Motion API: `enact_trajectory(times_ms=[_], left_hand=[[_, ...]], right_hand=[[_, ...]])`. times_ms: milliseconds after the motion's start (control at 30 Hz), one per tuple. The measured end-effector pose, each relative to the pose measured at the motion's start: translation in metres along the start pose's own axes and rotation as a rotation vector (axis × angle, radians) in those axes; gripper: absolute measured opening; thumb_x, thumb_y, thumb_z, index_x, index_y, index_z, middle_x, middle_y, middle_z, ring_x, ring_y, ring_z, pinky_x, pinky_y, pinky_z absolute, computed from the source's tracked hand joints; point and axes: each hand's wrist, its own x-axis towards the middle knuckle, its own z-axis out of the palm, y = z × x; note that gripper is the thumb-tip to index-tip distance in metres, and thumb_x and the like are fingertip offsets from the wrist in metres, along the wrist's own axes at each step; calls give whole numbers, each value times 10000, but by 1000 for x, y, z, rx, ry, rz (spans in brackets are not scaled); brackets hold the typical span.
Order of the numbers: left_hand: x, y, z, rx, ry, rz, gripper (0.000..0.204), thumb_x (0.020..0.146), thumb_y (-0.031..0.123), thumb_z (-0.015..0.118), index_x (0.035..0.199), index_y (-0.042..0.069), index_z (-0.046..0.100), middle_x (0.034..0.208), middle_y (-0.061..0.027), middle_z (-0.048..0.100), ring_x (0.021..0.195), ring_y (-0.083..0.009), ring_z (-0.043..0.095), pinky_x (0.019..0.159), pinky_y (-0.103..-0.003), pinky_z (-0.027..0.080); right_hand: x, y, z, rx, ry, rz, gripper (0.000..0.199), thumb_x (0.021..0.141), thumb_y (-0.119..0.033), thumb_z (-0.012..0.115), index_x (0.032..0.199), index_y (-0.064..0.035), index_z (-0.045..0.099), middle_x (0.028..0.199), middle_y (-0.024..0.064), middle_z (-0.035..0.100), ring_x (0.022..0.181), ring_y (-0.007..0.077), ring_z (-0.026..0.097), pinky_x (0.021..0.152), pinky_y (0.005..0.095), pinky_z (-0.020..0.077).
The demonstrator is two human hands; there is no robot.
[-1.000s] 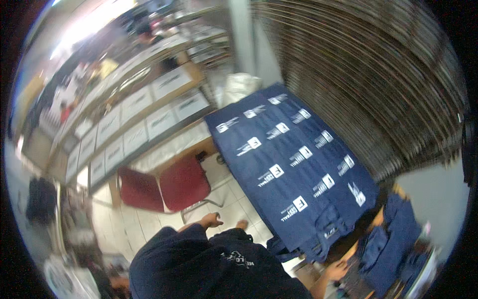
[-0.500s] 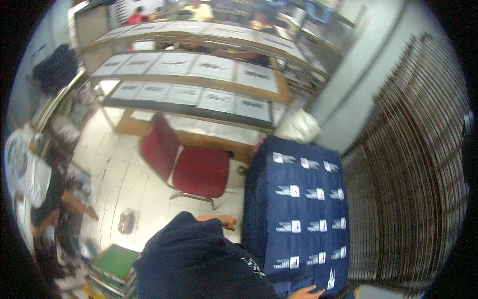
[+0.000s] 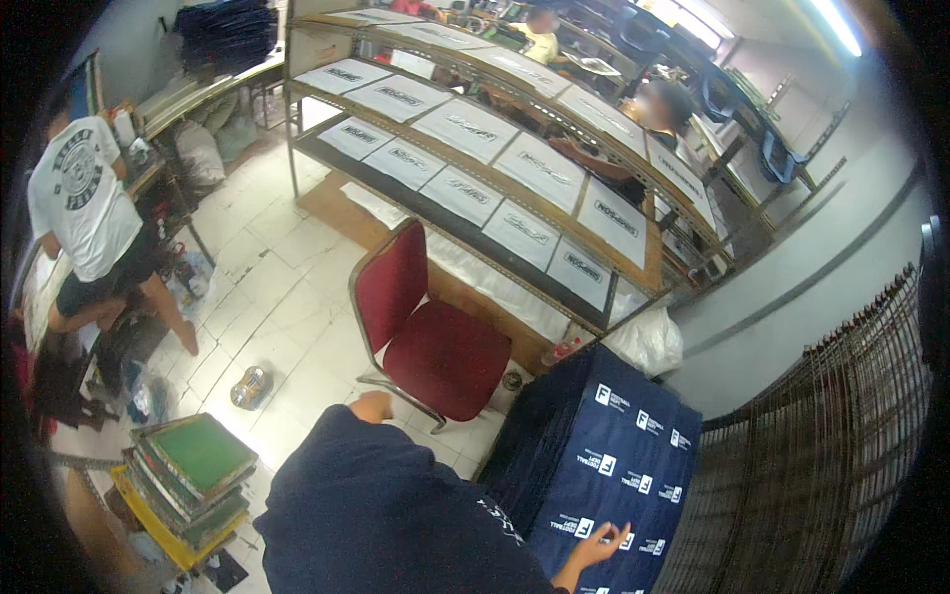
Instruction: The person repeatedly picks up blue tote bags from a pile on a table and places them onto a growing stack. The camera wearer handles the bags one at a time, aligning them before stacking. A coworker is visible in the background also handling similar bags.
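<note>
1. Far out to the left of the left hand's fingers, a person in a white printed shirt [image 3: 81,193] bends over by a cluttered bench.
2. Below and to the left of those fingers, a stack of green framed screens [image 3: 193,465] sits on a yellow base on the tiled floor [image 3: 267,297], and a small shiny can [image 3: 249,386] stands on the tiles between the stack and the fingers.
3. The left hand [image 3: 373,406] shows just past the dark blue sleeve [image 3: 366,505]; only its back is seen, so I cannot tell whether the fingers are open or curled. It holds nothing that can be seen.
4. Just beyond and to the right of those fingers stands a red chair [image 3: 435,346] on a metal frame, its seat close to them but apart.
5. Farther beyond, a long rack [image 3: 475,139] carries 2 tiers of white printed sheets.
6. The right hand [image 3: 599,544] lies flat with its fingers spread open, touching the navy printed cloth [image 3: 614,465] that covers the tabletop; the cloth stretches away from the fingers and up to the right.
7. Right of those fingers, a stack of wire drying racks [image 3: 831,436] fills the edge.
</note>
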Motion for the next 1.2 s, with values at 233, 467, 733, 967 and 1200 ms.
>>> enact_trajectory(times_ms=[233, 467, 733, 967, 1200], left_hand=[[5, -15, 24, 62, -61, -64, 519, 686, 405, 660, 1106, 106, 595, 1119, -141, 589, 1028, -305, 562, 845, -397, 454], [58, 76, 27, 186, -134, 130, 490, 698, 395, 654, 1103, 125, 605, 1129, -124, 592, 1031, -290, 568, 836, -393, 462], [106, 157, 27, 344, -442, 181, 505, 706, 401, 662, 1094, 82, 609, 1108, -150, 597, 1046, -311, 560, 852, -408, 461], [108, 203, 74, 562, -485, 512, 549, 718, 485, 613, 1110, 100, 595, 1080, -145, 605, 1011, -319, 564, 820, -440, 454], [97, 239, 113, 623, -593, 719, 637, 683, 500, 633, 1133, 52, 570, 1126, -165, 574, 1043, -342, 531, 876, -426, 427]], right_hand=[[-3, -40, 37, 50, -281, 24, 464, 765, -42, 600, 1212, -40, 479, 960, 108, 555, 806, 200, 539, 725, 322, 428], [-42, 38, -28, 26, -107, 215, 442, 752, 2, 596, 1180, -16, 491, 895, 92, 549, 786, 175, 512, 704, 293, 424], [-157, 60, -132, -494, 567, 434, 236, 803, -68, 522, 1010, 35, 563, 771, 172, 583, 681, 247, 546, 629, 350, 446], [-275, 42, -182, -776, 592, 792, 248, 802, -118, 511, 999, 20, 573, 808, 193, 598, 697, 283, 555, 638, 390, 446], [-352, 39, -190, -929, 277, 974, 253, 802, -154, 510, 991, 2, 578, 826, 200, 602, 716, 317, 562, 655, 426, 452]])
